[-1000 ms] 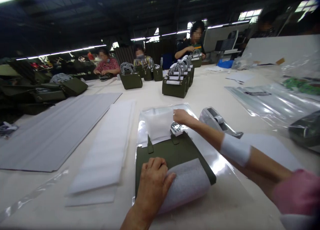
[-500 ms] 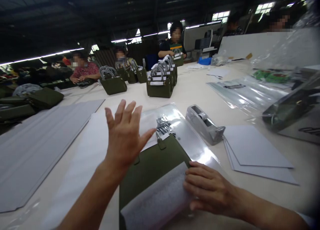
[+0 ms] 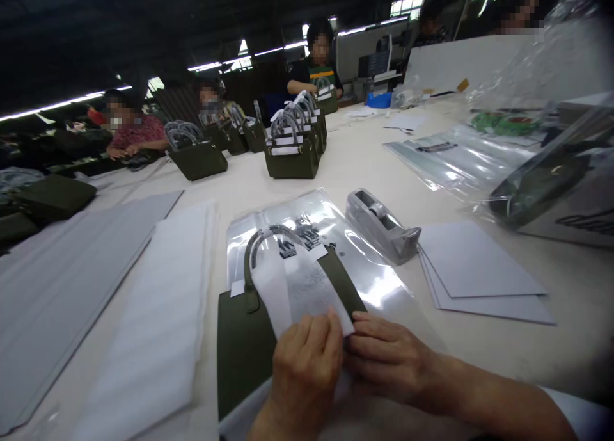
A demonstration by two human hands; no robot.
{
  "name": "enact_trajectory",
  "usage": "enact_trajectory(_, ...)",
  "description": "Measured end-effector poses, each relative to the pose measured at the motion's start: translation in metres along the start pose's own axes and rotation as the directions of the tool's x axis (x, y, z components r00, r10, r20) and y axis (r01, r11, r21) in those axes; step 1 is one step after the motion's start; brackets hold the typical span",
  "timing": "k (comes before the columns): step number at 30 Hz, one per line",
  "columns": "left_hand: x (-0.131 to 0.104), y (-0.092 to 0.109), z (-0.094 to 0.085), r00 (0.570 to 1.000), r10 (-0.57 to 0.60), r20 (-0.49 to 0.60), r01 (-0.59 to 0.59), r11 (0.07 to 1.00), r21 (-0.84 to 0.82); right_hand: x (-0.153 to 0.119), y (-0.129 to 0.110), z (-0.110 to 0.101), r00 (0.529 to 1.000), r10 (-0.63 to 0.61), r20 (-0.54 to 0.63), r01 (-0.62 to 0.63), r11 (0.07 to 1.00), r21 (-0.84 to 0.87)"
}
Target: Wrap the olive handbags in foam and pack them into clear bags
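Olive handbag [image 3: 244, 345] flat on clear plastic on the worktop [image 3: 364, 172].
Left hand [image 3: 304, 370] and right hand [image 3: 388, 358] meet over its face, fingers closed pinching the white foam sheet [image 3: 300, 290] near the wrapped handle [image 3: 261, 249].

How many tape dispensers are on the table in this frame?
1. The grey tape dispenser sits on the table, right of the green bag under both hands and touching the white sheets. Others may be hidden farther back.
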State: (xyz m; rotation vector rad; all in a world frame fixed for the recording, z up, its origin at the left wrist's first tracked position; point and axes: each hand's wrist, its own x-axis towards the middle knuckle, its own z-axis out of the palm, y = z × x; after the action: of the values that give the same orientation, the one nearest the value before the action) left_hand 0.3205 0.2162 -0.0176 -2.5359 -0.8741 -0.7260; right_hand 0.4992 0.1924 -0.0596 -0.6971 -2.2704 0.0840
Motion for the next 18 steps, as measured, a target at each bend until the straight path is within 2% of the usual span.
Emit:
enact_trajectory(5,-0.006,-0.004,0.015,1.0,0.016,-0.015,-0.017,0.999,-0.047,0.0,0.015,0.006,0.994,-0.021,-0.106,0.007,0.991,-0.131)
enact_trajectory(9,-0.004,-0.011,0.017,0.997,-0.064,0.045,0.068,0.993,-0.094,0.001,0.021,0.008,0.987,0.022,-0.16,-0.053,0.98,-0.19)
enact_trajectory(12,-0.002,-0.016,0.017,0.991,-0.114,0.076,0.123,0.985,-0.12,0.004,0.022,0.007,0.989,0.047,-0.142,-0.076,0.975,-0.209)
enact_trajectory(15,-0.002,-0.019,0.019,0.987,-0.14,0.078,0.149,0.981,-0.124,0.01,0.024,0.004,0.996,0.057,-0.075,-0.068,0.983,-0.169)
enact_trajectory(18,-0.002,-0.02,0.022,0.98,-0.196,0.027,0.197,0.973,-0.117,0.022,0.025,-0.001,0.984,0.177,-0.025,-0.178,0.979,-0.096)
